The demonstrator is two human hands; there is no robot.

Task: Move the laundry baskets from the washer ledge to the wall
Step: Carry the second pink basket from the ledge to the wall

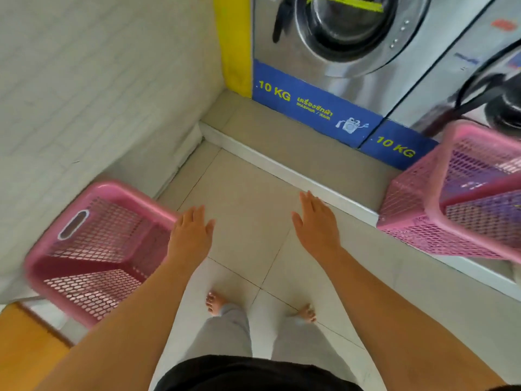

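Looking down at myself: both my arms are bare right to the bottom edge of view, no sleeves, no watch, no bracelet showing. My left hand (pixel 191 235) has no rings that I can see, and neither does my right hand (pixel 318 224), both plain with short nails (as far as the blur lets me tell). Below them there's my black top (pixel 253 373), a dark soft edge across my waist. Then my light grey trousers (pixel 225 331), loose, reaching my ankles. And my feet (pixel 215 303) are bare.
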